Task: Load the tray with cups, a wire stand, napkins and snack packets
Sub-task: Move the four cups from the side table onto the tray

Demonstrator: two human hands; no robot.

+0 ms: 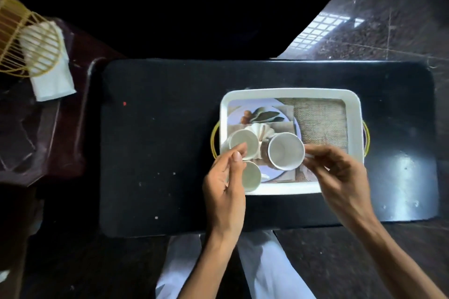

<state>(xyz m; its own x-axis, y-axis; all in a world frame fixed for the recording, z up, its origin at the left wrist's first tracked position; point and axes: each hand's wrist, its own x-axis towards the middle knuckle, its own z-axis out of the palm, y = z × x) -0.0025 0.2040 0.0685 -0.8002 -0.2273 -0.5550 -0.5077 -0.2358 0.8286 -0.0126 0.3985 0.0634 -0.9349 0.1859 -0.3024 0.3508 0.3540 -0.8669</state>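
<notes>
Both hands are working cups in the left half of the tray (291, 93)
Left grip (223, 184) is pinching the rear-left cup (245, 141) at its rim, right grip (340, 177) is pinching the big cup (286, 150); a third cup (252, 177) is sitting against the near edge. The tray's right half is lying open. Wire stand (24, 39) and napkins (54, 80) are sitting well off the counter's (158, 141) left edge

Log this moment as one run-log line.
left hand pinches left cup rim | right hand pinches right cup rim | third cup in tray | wire stand, napkins off tray
</notes>
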